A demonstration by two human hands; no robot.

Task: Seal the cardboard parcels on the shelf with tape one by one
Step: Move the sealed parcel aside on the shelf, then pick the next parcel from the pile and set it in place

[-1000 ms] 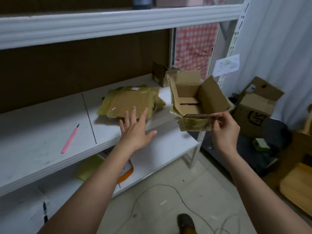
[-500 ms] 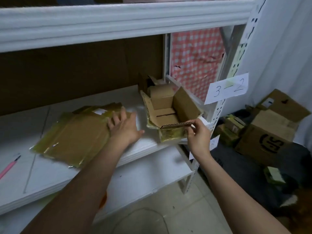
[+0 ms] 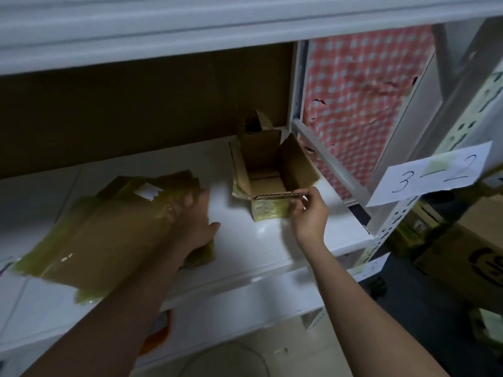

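A small cardboard box (image 3: 272, 170) stands on the white shelf (image 3: 261, 246) with its top flaps open and yellowish tape on its sides. My right hand (image 3: 309, 210) pinches the near flap of this box at its right end. To the left lies a flat cardboard parcel (image 3: 109, 229) wrapped in yellowish tape, with a white label scrap on top. My left hand (image 3: 194, 221) lies on the parcel's right edge, blurred, fingers spread over it. No tape roll is in view.
Another small open box (image 3: 253, 125) sits behind at the shelf's back. A paper label reading 3-2 (image 3: 432, 174) hangs on the right upright. Cardboard boxes (image 3: 468, 254) stand on the floor at right. A lower shelf and an upper shelf bound the space.
The small box has come down from mid-air onto the shelf, still held by my right hand. My left hand has landed on the flat parcel, which now lies nearer the front.
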